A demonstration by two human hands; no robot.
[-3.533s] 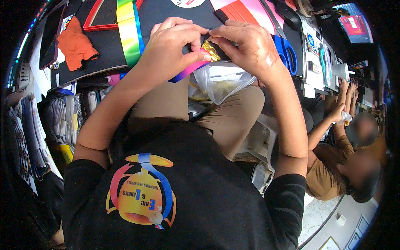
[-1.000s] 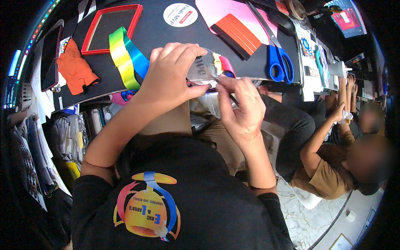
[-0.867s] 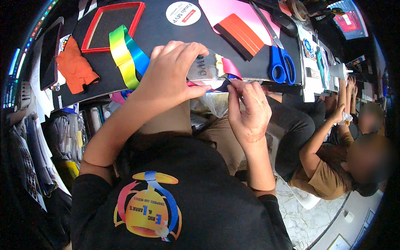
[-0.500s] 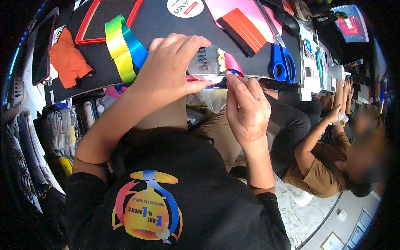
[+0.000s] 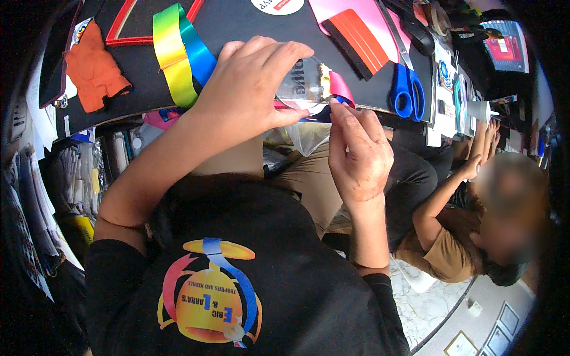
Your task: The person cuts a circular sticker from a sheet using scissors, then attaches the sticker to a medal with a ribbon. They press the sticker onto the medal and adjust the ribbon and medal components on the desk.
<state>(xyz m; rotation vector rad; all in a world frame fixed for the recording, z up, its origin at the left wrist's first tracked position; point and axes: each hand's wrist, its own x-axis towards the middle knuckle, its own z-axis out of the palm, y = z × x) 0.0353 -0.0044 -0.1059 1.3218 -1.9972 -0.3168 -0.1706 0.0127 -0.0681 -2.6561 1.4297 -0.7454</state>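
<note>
My left hand grips a clear, rounded medal with dark lettering, thumb below and fingers over its upper edge. A gold-coloured part runs along the medal's right edge. Beside that edge, my right hand is closed in a pinch, its fingertips touching or very near the gold part. What the pinch holds is too small to make out. A pink ribbon with some blue below it curves out behind the medal. Left of my left hand, a yellow, green and blue ribbon lies looped on the black table.
Blue-handled scissors and a red squeegee-like block lie to the right, near a pink sheet. At left are an orange cloth and a red frame. A co-worker sits at right.
The view has shifted slightly, so the table things appear a little displaced. Both hands keep the same hold at the medal, which looks slightly turned.
</note>
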